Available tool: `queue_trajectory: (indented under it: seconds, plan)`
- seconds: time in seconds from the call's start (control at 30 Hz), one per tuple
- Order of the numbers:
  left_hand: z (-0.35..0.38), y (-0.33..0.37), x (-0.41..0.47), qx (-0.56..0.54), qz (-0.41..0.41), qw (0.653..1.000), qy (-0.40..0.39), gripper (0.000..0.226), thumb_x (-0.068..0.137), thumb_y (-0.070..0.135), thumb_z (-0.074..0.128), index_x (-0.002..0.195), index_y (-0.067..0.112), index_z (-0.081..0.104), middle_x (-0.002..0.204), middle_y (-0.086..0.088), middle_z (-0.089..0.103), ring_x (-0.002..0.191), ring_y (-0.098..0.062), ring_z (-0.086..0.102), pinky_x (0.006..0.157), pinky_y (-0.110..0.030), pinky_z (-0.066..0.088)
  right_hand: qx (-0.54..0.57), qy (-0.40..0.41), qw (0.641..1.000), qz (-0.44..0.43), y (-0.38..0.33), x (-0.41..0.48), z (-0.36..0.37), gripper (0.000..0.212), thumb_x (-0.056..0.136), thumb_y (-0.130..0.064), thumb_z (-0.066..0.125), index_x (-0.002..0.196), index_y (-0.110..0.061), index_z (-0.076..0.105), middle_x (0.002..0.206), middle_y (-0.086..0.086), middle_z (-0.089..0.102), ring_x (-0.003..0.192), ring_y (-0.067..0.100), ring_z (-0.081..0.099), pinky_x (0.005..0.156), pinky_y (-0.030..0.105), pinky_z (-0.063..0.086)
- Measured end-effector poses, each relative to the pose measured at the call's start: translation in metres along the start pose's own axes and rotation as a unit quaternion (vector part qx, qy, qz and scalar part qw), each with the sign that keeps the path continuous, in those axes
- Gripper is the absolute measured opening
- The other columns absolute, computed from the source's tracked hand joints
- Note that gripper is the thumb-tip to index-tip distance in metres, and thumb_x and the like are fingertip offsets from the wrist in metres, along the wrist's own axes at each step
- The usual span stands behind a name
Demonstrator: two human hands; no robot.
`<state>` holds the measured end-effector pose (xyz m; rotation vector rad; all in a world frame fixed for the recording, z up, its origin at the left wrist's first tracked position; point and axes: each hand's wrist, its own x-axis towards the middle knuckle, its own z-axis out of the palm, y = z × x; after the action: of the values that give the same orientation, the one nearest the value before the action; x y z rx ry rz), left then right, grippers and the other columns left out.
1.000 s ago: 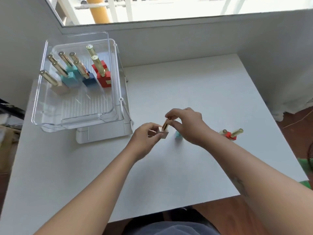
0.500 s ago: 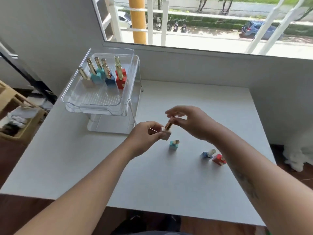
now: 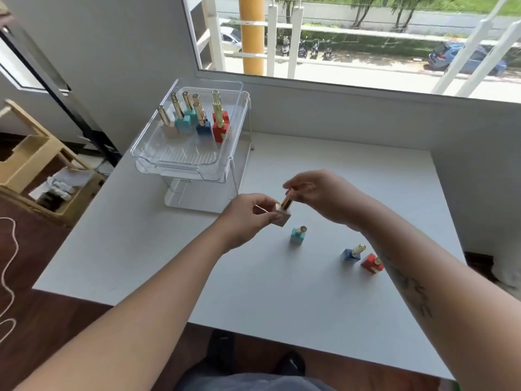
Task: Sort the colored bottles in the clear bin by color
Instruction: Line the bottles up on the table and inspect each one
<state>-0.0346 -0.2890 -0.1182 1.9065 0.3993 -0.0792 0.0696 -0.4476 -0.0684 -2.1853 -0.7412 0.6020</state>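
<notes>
Above the middle of the white table (image 3: pixel 253 277), both hands hold one pale beige bottle (image 3: pixel 282 216) with a gold cap. My left hand (image 3: pixel 248 215) grips its square body; my right hand (image 3: pixel 318 193) pinches the cap. A teal bottle (image 3: pixel 297 235), a blue bottle (image 3: pixel 351 253) and a red bottle (image 3: pixel 372 263) stand on the table to the right. The clear bin (image 3: pixel 180 162) at the back left holds several upright bottles in a row: beige (image 3: pixel 168 129), teal (image 3: pixel 183 122), blue (image 3: pixel 203 127) and red (image 3: pixel 220 129).
The bin rests on a clear raised stand (image 3: pixel 197 196). A wall and window sill run behind the table. A wooden shelf unit (image 3: pixel 33 170) stands on the floor to the left. The table's near edge is close to my body.
The camera has tilted up and back, so the window and more of the table show. Both hands keep hold of the beige bottle in about the same place.
</notes>
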Motion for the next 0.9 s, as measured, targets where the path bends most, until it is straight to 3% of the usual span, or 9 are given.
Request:
queue_trajectory:
  seconds: [0.07,0.1,0.2,0.3,0.4,0.57,0.7,0.8,0.9]
  plan:
    - [-0.004,-0.003,0.001,0.003,0.001,1.0,-0.004,0.017,0.081,0.027,0.075,0.098,0.023,0.073,0.085,0.011,0.074,0.079,0.003,0.067,0.077,-0.023,0.052,-0.063,0.046,0.997,-0.002,-0.005,0.005,0.007,0.017,0.085,-0.033,0.067,0.089,-0.017,0.073,0.086,-0.004,0.073,0.081,0.012,0.065,0.065,0.02,0.045]
    - [-0.007,-0.005,0.002,0.003,-0.001,1.0,-0.008,0.016,0.081,0.028,0.075,0.097,0.024,0.073,0.086,0.01,0.075,0.081,0.0,0.067,0.079,-0.026,0.052,-0.093,0.06,0.994,0.011,-0.007,0.008,0.011,0.027,0.084,-0.042,0.066,0.08,-0.016,0.072,0.077,-0.004,0.071,0.071,0.015,0.062,0.059,0.025,0.043]
    - [-0.019,-0.011,0.005,0.008,-0.002,1.0,-0.024,0.016,0.082,0.03,0.075,0.096,0.025,0.072,0.088,0.007,0.075,0.086,-0.004,0.069,0.081,-0.028,0.052,-0.121,0.07,0.988,0.06,-0.008,0.013,0.021,0.05,0.083,-0.059,0.057,0.076,-0.011,0.068,0.075,0.003,0.07,0.067,0.022,0.06,0.061,0.036,0.047]
    - [-0.033,-0.016,0.009,0.008,0.0,0.999,-0.044,0.014,0.082,0.027,0.074,0.096,0.024,0.072,0.087,0.008,0.075,0.083,0.0,0.068,0.08,-0.025,0.051,-0.019,0.051,0.997,0.053,-0.011,0.011,0.028,0.025,0.084,-0.038,0.068,0.105,-0.026,0.069,0.095,-0.003,0.069,0.078,0.01,0.061,0.067,0.027,0.046]
    - [-0.047,-0.021,0.015,0.014,0.001,0.997,-0.075,0.014,0.083,0.026,0.074,0.096,0.024,0.072,0.086,0.008,0.076,0.082,0.0,0.067,0.079,-0.024,0.051,0.004,0.057,0.997,0.045,-0.018,0.013,0.039,0.015,0.085,-0.022,0.069,0.099,-0.026,0.072,0.094,-0.006,0.069,0.082,0.007,0.062,0.062,0.01,0.04]
    - [-0.064,-0.033,0.023,0.033,0.014,0.991,-0.128,0.012,0.084,0.024,0.073,0.096,0.023,0.073,0.086,0.005,0.077,0.087,-0.005,0.069,0.076,-0.027,0.05,-0.064,0.087,0.991,0.083,-0.027,0.019,0.058,0.012,0.082,-0.031,0.071,0.082,-0.019,0.069,0.074,-0.007,0.067,0.069,0.006,0.057,0.058,0.021,0.039]
    - [-0.071,-0.044,0.028,0.029,0.019,0.987,-0.154,0.013,0.084,0.022,0.072,0.097,0.022,0.072,0.088,0.006,0.077,0.09,-0.005,0.069,0.082,-0.028,0.051,-0.001,0.072,0.992,0.099,-0.029,0.019,0.07,0.013,0.085,-0.022,0.068,0.098,-0.02,0.07,0.09,-0.005,0.069,0.079,0.008,0.062,0.067,0.019,0.045]
    - [-0.074,-0.049,0.033,0.026,0.028,0.986,-0.165,0.012,0.082,0.023,0.074,0.094,0.023,0.073,0.087,0.007,0.076,0.087,-0.004,0.069,0.08,-0.026,0.051,0.041,0.09,0.988,0.115,-0.03,0.016,0.077,0.009,0.086,-0.019,0.067,0.093,-0.019,0.072,0.086,0.002,0.073,0.075,0.014,0.062,0.068,0.028,0.05]
    - [-0.075,-0.052,0.036,0.013,0.038,0.982,-0.184,0.014,0.08,0.026,0.077,0.092,0.021,0.073,0.085,0.006,0.076,0.086,-0.006,0.071,0.08,-0.025,0.052,0.012,0.135,0.981,0.14,-0.029,0.016,0.085,0.019,0.084,-0.034,0.068,0.079,-0.016,0.069,0.072,-0.004,0.07,0.063,0.003,0.059,0.053,0.016,0.041]
